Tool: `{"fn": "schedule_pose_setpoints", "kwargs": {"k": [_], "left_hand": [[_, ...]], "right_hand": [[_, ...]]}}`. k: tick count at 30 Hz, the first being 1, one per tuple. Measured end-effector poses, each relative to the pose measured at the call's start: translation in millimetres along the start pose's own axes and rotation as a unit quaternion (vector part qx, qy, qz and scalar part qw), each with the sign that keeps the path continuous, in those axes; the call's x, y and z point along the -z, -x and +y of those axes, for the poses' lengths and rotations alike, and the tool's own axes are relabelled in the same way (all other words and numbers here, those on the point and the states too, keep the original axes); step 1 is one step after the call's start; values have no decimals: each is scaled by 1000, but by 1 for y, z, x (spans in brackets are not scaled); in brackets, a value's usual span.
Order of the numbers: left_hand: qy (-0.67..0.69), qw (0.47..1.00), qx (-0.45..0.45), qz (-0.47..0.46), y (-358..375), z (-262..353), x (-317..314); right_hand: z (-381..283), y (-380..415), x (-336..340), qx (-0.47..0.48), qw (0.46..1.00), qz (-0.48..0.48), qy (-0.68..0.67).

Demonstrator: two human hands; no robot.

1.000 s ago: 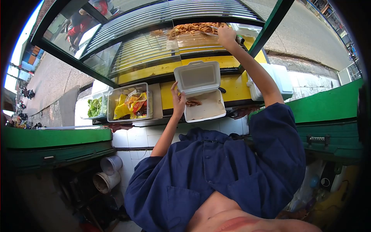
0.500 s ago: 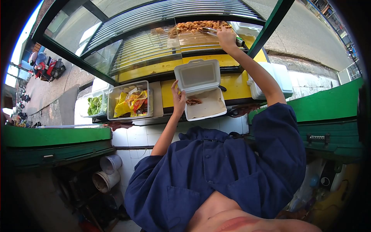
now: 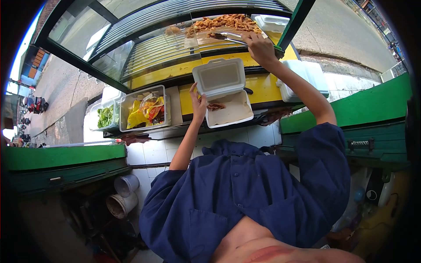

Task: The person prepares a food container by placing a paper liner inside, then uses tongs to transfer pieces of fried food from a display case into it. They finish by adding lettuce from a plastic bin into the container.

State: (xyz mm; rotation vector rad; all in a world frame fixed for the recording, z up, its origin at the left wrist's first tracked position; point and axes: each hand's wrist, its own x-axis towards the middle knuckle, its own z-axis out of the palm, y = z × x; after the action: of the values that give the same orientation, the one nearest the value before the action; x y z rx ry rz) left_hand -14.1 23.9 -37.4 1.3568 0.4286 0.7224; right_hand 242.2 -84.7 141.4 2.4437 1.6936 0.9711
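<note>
My left hand (image 3: pixel 198 101) grips the left side of an open white foam takeaway box (image 3: pixel 219 78), fingers around its edge near the hinge. Brown paper (image 3: pixel 234 107) lines the box, and a small dark brown food piece (image 3: pixel 215 106) lies on it at the left. My right hand (image 3: pixel 262 50) is closed around metal tongs (image 3: pixel 234 38) with a dark green handle end. The tongs reach left into the glass case, a dark brown piece at their tips. Just behind them is a heap of fried food pieces (image 3: pixel 226 23).
Left of the box stand a clear tub (image 3: pixel 123 118) with yellow packets and another tub with lettuce (image 3: pixel 105 116). Stacked white foam boxes (image 3: pixel 305 81) are at the right. A dark-handled utensil (image 3: pixel 248 90) lies behind the box. The case's green frame (image 3: pixel 298 26) rises beside my right arm.
The tongs have swung to the left and toward me, with a dark piece now visible at their tips. My left hand keeps its hold on the box. The view has shifted slightly.
</note>
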Motion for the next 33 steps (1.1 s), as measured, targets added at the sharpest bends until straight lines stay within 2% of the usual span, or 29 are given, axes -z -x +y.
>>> {"fn": "schedule_pose_setpoints", "kwargs": {"k": [5, 8, 12, 15, 18, 28, 31, 33], "left_hand": [[-14, 1000, -16, -3, -3, -11, 3], [0, 1000, -24, -10, -5, -13, 3], [17, 1000, 0, -18, -5, -9, 3], [-11, 999, -38, -16, -6, -9, 0], [5, 1000, -29, -9, -4, -7, -2], [-15, 999, -46, 0, -6, -13, 0], [-7, 999, -39, 0, -7, -11, 0], [0, 999, -43, 2, -7, -10, 1]], "right_hand": [[9, 46, 55, 42, 997, 2, -58], [3, 75, 88, 84, 991, -36, -95], [-18, 115, 95, 129, 977, -95, -140], [-32, 139, 83, 154, 963, -146, -164], [-46, 151, 69, 170, 953, -153, -197], [-28, 154, 72, 159, 938, -208, -230], [-23, 153, 71, 150, 938, -201, -238], [-14, 145, 78, 102, 946, -161, -263]]}}
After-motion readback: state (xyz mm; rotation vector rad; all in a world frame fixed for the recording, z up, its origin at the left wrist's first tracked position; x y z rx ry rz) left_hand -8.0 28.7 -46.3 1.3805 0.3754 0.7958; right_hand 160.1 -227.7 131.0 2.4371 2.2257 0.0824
